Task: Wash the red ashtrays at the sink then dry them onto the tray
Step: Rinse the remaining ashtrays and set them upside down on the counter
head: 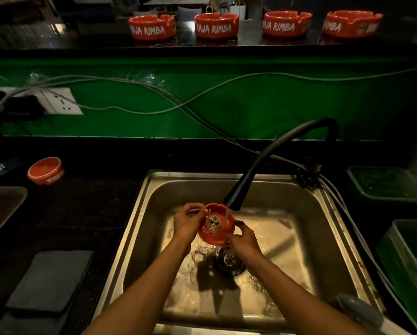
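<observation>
Two hands on one red ashtray [216,224] over the sink [139,213]: your left hand [186,222] grips its left rim, your right hand [243,240] pinches its lower right edge; water from the black faucet [234,198] runs into its bowl; four more ashtrays [215,26] stand on the shelf [81,42]; another ashtray [46,170] sits on the desk [86,204] left of the sink.

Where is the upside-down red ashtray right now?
In the head view the upside-down ashtray sits on the dark counter left of the sink, beyond the tray.
</observation>
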